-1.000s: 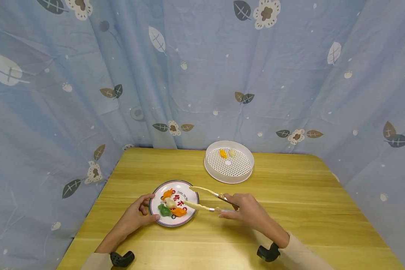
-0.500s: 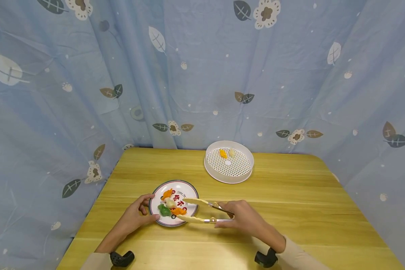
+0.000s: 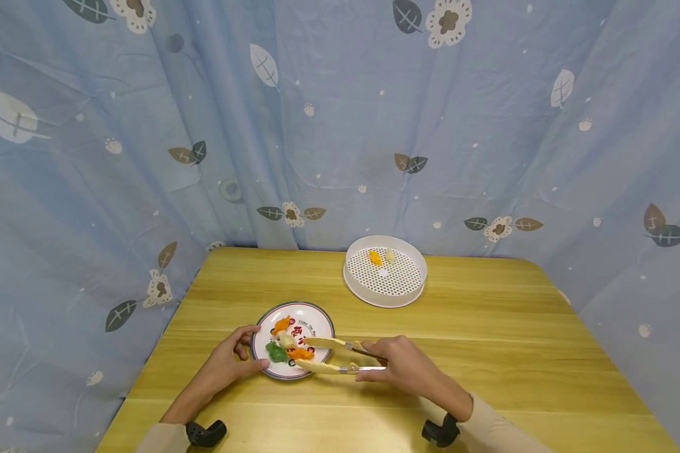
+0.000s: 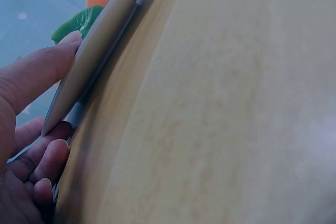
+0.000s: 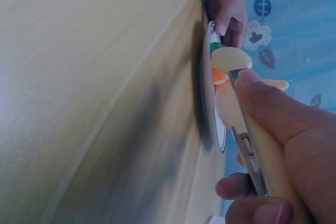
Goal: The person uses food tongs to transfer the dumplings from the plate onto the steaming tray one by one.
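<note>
**Operator:** State the position of both hands.

**Instructor:** The left hand [image 3: 229, 360] has its fingers curled against the near-left rim of the plate [image 3: 317, 319], thumb on the edge, steadying it on the tabletop [image 3: 487, 340]. The right hand [image 3: 399, 368] grips the tongs [image 3: 328, 355] near their hinge end. The two tong arms stand slightly apart, tips on either side of the orange dumpling [image 3: 300, 353] at the plate's near edge.

**Operator:** Is the dumpling gripped?

**Instructor:** I cannot tell whether the tips are pressing on it or merely bracketing it. It lies on the plate beside a green dumpling [image 3: 276, 352], a pale dumpling [image 3: 286, 340] and a second orange piece [image 3: 281, 324].

**Operator:** How should the squeeze be done?

**Instructor:** In my judgement: close the arms evenly across the widest part. Apply light pressure only; a soft wrapper may tear or slip out. Keep the tips clear of the green neighbour. Keep the plate braced so it does not slide. The white steamer tray [image 3: 385, 296] stands well apart at the far side and holds two pieces.
</note>
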{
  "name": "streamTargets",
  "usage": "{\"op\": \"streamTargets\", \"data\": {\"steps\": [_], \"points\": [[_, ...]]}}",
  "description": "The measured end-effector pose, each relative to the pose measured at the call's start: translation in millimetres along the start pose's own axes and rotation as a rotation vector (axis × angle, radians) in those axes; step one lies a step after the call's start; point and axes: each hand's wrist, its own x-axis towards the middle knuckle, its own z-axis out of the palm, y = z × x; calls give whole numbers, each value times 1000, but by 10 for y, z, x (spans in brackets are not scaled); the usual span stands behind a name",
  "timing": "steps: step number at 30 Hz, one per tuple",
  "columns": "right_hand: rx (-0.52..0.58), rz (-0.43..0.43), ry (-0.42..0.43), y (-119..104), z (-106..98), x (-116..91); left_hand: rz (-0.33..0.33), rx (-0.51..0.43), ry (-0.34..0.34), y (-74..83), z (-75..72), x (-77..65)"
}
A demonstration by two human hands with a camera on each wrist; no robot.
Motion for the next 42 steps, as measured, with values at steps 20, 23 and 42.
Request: {"op": "streamTargets", "data": {"steps": [20,23,42], "points": [[-7,-38,-25,-13,-57,28,5,19,1,-6,5,22],[-10,-48,-4,4,-63,8,7,14,-3,-5,3,17],[-10,-41,145,94,-210,-38,-4,0,-3,20,1,-7]]}}
